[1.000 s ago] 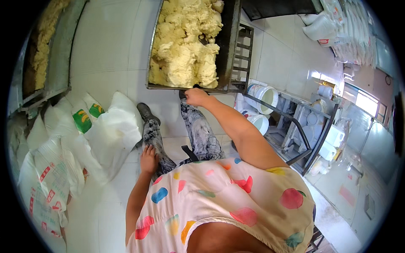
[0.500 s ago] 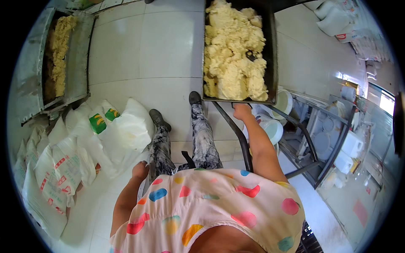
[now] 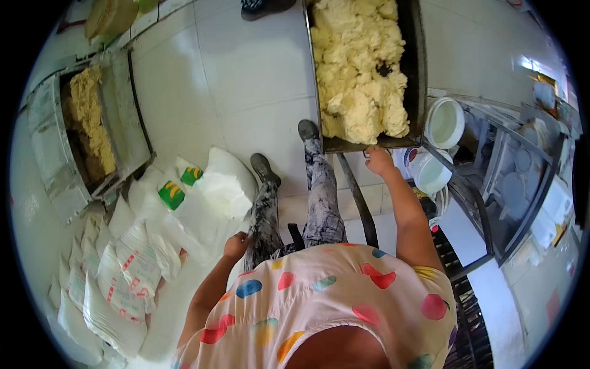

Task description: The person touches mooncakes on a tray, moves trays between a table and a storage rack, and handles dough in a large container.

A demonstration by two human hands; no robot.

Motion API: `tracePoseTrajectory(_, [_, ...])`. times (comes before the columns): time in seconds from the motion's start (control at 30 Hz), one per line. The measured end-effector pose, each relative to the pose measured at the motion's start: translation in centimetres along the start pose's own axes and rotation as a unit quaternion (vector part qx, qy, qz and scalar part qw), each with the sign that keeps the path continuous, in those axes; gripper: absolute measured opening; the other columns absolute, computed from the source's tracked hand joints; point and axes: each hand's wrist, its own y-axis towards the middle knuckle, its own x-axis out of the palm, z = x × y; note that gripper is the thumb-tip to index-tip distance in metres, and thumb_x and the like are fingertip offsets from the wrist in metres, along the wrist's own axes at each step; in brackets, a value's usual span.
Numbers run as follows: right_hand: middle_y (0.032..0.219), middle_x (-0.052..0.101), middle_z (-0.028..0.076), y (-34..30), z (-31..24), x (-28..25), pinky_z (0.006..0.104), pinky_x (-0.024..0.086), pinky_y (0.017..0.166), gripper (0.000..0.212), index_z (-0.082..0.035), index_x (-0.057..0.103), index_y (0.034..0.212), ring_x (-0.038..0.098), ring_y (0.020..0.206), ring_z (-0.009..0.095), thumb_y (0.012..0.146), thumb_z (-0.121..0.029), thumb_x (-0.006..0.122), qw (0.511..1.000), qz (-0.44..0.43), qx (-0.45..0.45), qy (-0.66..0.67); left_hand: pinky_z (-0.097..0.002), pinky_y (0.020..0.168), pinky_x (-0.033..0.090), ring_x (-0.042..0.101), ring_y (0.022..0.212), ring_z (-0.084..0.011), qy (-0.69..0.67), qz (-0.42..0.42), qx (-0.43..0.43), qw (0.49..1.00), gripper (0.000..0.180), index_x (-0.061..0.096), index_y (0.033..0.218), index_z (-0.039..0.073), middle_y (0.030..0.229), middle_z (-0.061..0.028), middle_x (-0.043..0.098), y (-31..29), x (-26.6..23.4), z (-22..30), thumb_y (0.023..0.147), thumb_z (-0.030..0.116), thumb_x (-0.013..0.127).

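Note:
My right hand (image 3: 379,161) grips the near rim of a long dark metal tray (image 3: 418,80) heaped with pale yellow dough (image 3: 359,67); the tray rests on a dark metal frame (image 3: 359,203). My left hand (image 3: 236,245) hangs loosely curled at my left thigh and holds nothing. Below me are my patterned grey trousers and dark shoes (image 3: 264,167) on the white tiled floor.
A second metal trough (image 3: 126,114) with yellow dough stands at the left. White sacks (image 3: 203,203) lie piled on the floor left of my legs. White bowls (image 3: 444,122) and a metal rack (image 3: 491,203) stand at the right. Another person's shoe (image 3: 264,6) shows at the top.
The view has swung so the dough tray now sits further right and upward. My right hand stays at the tray's near rim. My left hand remains by my thigh.

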Motion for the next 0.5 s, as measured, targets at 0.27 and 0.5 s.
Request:
tracePoseTrajectory(0.27, [0.101,0.062,0.013,-9.0,-5.5,-10.0,0.0381,0.047,0.082,0.03,-0.006,0.057,0.106,0.06,0.095,0.029,0.079,-0.018,0.056,0.989,0.01,-0.022,0.143,-0.0369,0.071,0.05,0.064,0.08,-0.0313,-0.094,0.082,0.215,0.968,0.024,0.061,0.099,0.003,0.086,-0.0185,0.065,3.3,-4.6,8.4,0.087,0.022,0.054])
tracePoseTrajectory(0.5, [0.102,0.061,0.013,-31.3,-8.0,-13.4,0.0371,0.046,0.082,0.024,-0.006,0.057,0.101,0.058,0.094,0.029,0.079,-0.014,0.056,0.936,0.29,0.048,0.193,-0.0403,0.072,0.049,0.063,0.081,-0.0341,0.042,0.046,0.305,0.95,0.032,0.062,0.095,0.003,0.086,-0.0187,0.065,4.0,-7.0,7.6,0.084,0.032,0.055])
